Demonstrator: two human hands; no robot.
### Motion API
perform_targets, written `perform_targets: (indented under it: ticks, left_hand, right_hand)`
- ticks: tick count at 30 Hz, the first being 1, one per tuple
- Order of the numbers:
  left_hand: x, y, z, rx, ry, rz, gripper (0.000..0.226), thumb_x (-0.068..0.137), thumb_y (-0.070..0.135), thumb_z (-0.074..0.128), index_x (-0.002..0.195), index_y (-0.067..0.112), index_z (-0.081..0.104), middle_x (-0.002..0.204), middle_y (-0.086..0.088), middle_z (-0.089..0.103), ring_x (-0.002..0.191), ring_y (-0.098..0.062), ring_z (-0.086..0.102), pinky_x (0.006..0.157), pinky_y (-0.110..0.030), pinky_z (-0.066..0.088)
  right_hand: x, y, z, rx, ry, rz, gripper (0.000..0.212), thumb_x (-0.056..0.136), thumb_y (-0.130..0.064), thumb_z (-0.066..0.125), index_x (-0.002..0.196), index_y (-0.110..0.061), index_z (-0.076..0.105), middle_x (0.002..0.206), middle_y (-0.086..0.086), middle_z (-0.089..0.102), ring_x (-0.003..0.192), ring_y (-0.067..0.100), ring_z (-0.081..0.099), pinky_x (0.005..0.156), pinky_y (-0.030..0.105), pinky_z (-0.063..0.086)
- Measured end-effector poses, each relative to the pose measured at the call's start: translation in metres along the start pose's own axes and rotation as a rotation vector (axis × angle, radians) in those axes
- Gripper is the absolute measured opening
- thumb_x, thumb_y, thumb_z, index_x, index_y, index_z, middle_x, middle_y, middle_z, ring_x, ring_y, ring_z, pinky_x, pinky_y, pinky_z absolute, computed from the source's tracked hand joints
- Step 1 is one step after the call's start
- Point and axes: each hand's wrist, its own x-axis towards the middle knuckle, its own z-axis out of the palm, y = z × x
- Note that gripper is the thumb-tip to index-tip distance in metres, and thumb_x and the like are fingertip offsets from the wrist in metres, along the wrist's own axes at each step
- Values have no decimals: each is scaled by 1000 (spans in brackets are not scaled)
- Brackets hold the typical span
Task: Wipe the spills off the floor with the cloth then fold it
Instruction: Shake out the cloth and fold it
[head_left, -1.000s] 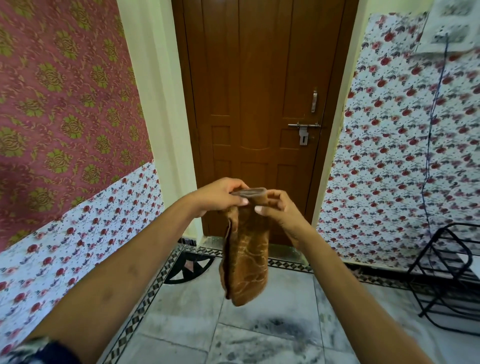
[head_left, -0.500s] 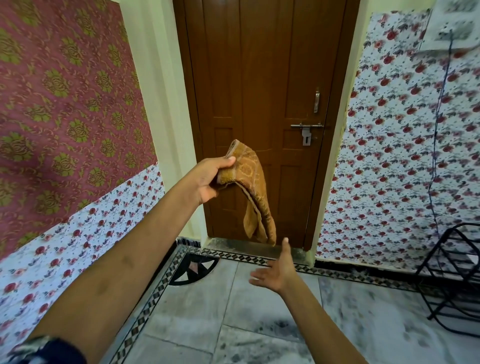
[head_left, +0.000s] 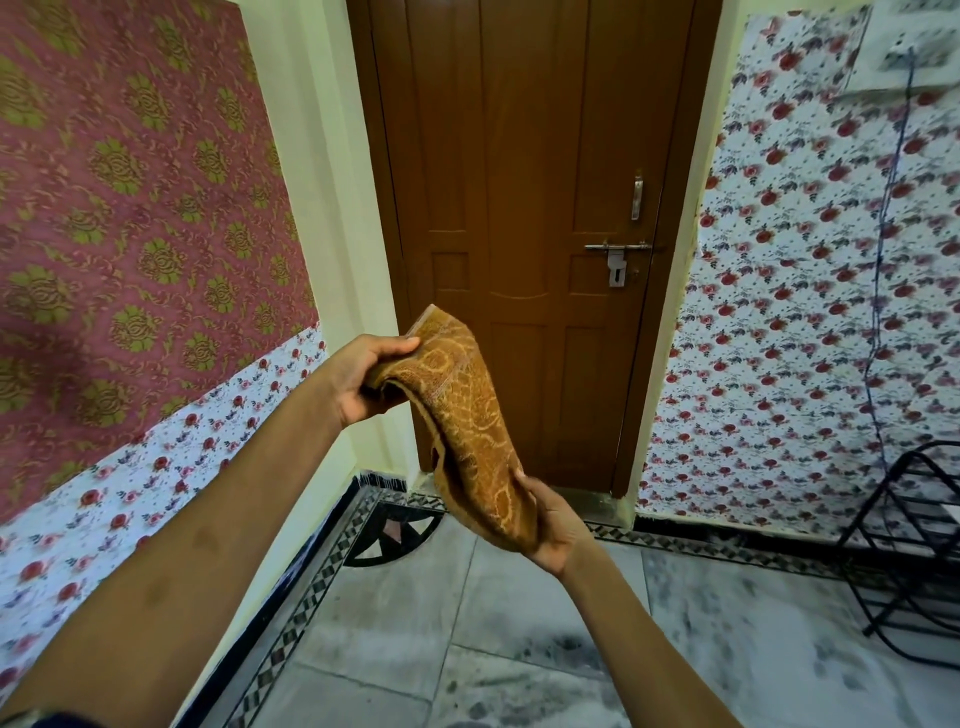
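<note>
Already past the wiping, it seems, you hold the cloth (head_left: 462, 415) in the air before the door (head_left: 530, 208): left hand (head_left: 363, 382) pinching its top end, right hand (head_left: 553, 519) cupping the doubled bottom. No spill shows on the floor (head_left: 467, 623); the fold looks unfinished.

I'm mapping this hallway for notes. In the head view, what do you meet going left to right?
Maroon wall → left hand → cloth → right hand → door bolt → flowered wall → cord → black rack.
</note>
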Motion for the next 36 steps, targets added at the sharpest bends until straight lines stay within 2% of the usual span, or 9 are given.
perform_targets:
  ticks: [3,6,11,14,18,20,26,31,36]
  left_hand:
    - [-9,7,4,-22,-67,24,16,74,14,63,86,4,61,69,-4,64,61,-14,62,63,-24,55]
    - [-15,15,12,23,-109,68,20,75,15,63,91,4,61,78,-6,64,72,-18,61,77,-29,51]
    - [-20,25,24,414,15,167,17,90,15,58,106,11,63,92,-8,68,84,-21,64,88,-36,50]
    - [-28,18,36,566,-85,139,17,91,19,58,107,15,64,94,-6,70,88,-19,65,84,-31,52]
    - [-29,-1,49,401,-220,96,14,89,20,60,100,18,68,97,-6,71,91,-21,65,91,-34,48]
    - [-27,-9,52,313,-253,77,17,87,19,61,102,16,68,100,-8,71,93,-23,65,94,-37,46]
    - [-18,-32,40,232,-219,5,17,88,17,60,104,16,66,93,-8,69,85,-22,65,75,-31,52]
    - [-14,-51,28,462,-60,-52,26,87,16,64,113,13,61,96,-8,66,88,-21,62,75,-31,52]
    - [-11,-67,22,599,81,47,5,85,19,67,88,18,63,98,-4,64,88,-17,58,67,-28,48]
  right_hand:
    - [4,8,7,36,-48,69,84,54,-35,89,125,-10,51,123,20,57,108,36,58,80,45,54]
    - [9,15,16,-33,36,99,77,69,-60,69,124,-11,49,128,20,51,117,36,50,92,46,46]
    - [10,20,43,-66,214,72,58,93,-53,38,128,-8,51,106,14,59,95,27,54,75,35,43]
    - [2,17,61,-31,172,57,65,94,-58,25,123,-7,55,108,14,60,93,30,55,68,34,43]
    - [-13,10,72,105,-8,-6,80,97,-52,16,51,-7,63,47,10,55,37,21,53,34,21,39]
    - [-12,13,66,212,-89,-53,87,99,-49,13,38,-9,60,37,5,54,27,17,52,30,22,44]
    - [-3,22,47,406,-100,-191,49,83,-48,56,82,-4,76,85,23,71,71,39,70,59,53,57]
    - [-13,13,39,419,51,-136,53,100,-41,22,137,-6,40,103,22,63,92,40,62,65,39,57]
    - [-16,5,46,263,32,-103,60,97,-52,26,124,-4,49,104,19,57,92,36,56,51,41,57]
